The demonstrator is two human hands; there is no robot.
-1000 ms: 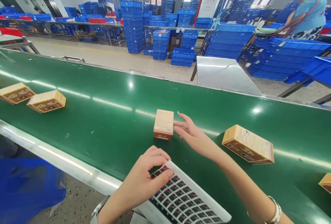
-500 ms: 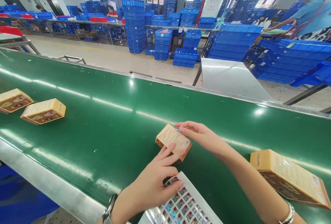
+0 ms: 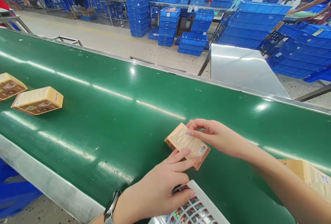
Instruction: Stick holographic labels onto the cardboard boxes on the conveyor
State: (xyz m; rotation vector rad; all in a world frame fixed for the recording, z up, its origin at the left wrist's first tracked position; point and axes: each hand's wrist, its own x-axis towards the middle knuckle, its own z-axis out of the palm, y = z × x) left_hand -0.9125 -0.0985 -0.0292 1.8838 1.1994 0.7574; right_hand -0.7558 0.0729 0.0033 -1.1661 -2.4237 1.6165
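Here, left hand tight on sticker sheet, fingers atop box, right hand in a thumb-and-finger grip at its far edge

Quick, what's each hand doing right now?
Left hand: thumb holding the sheet, fingertips on the box.
Right hand: thumb on the box's top, fingers curled at its far edge; can't tell if it grips.
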